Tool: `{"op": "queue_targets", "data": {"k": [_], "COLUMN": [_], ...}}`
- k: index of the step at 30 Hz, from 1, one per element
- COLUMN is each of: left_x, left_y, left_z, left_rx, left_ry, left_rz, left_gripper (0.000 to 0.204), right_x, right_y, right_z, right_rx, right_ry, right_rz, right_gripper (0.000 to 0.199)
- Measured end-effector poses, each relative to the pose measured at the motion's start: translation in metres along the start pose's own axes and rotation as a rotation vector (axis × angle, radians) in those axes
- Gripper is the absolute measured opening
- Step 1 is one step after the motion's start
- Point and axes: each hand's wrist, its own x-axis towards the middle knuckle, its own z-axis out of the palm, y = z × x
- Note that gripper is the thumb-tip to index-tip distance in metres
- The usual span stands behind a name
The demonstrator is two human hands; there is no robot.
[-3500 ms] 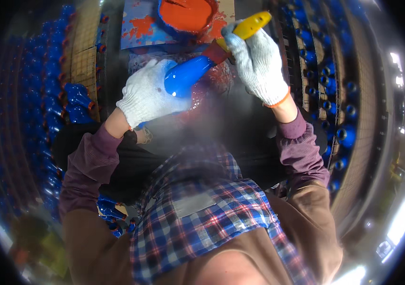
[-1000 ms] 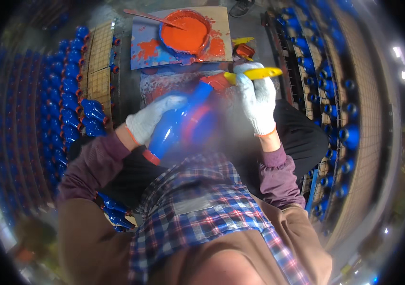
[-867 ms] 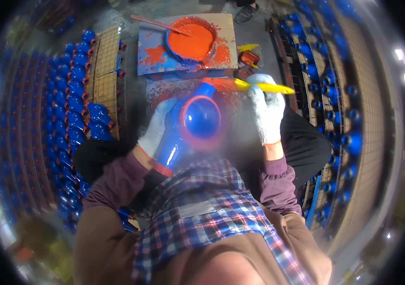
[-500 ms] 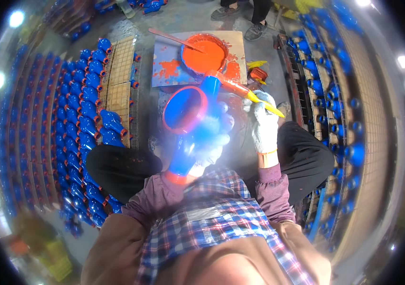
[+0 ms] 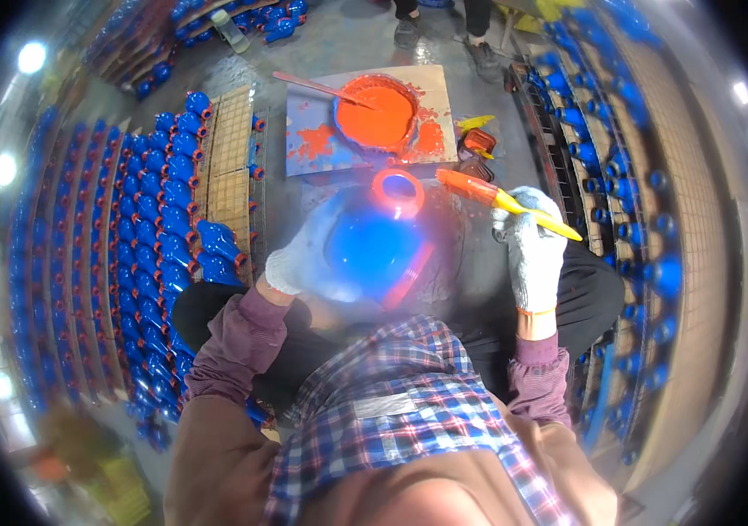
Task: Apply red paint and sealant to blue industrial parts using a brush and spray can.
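A glossy blue pipe fitting (image 5: 374, 250) with orange-red rims is held in my left hand (image 5: 299, 254), which wears a white glove. The fitting is smeared by motion, and the fingers behind it are mostly hidden. Its small round opening points away from me, toward the paint bowl. My right hand (image 5: 536, 250), gloved too, is closed on a paintbrush (image 5: 505, 202) with a yellow handle and orange-coated bristles. The brush tip stands a little to the right of the fitting's small rim, apart from it. Beyond them sits a bowl (image 5: 357, 145) of orange paint with a stick (image 5: 308, 85) resting in it.
Paint-splashed cardboard (image 5: 304, 105) lies under the bowl. A small orange-stained container (image 5: 479, 142) and a yellow-handled tool (image 5: 476, 123) are right of it. Rows of blue fittings fill boards on the left (image 5: 179, 197) and the rack (image 5: 623, 188) on the right. Another person's legs (image 5: 479, 22) stand beyond.
My left hand has turned the fitting: the large opening no longer faces up, and the small rim points away. My right hand moved right and nearer, taking the brush off the fitting.
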Motion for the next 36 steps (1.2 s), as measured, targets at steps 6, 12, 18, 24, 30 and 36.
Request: {"op": "queue_targets", "data": {"k": [6,12,18,24,30,36], "left_x": [0.005,0.023,0.031,0.038,0.046,0.047], "left_y": [0.024,0.053,0.059,0.060,0.060,0.050], "left_z": [-0.003,0.008,0.013,0.015,0.015,0.011], "left_rx": [0.354,0.752,1.411,1.453,1.334,1.091], "left_ry": [0.014,0.087,-0.117,-0.280,-0.352,-0.300], "left_rz": [0.052,0.019,0.116,0.040,-0.196,-0.365], "left_gripper": [0.109,0.083,0.069,0.075,0.079,0.086], "right_x": [-0.002,0.015,0.059,0.045,0.006,-0.020], "right_y": [-0.043,-0.051,-0.007,-0.008,-0.025,-0.015], "right_z": [0.009,0.028,0.043,0.052,0.049,0.037], "right_rx": [0.073,-0.293,-0.692,-0.647,-0.799,-0.814], "right_ry": [-0.028,0.106,-0.143,-0.267,-0.379,-0.402], "right_rz": [0.002,0.036,-0.017,-0.366,-0.520,-0.677], "right_gripper": [0.019,0.019,0.032,0.021,0.017,0.026]}}
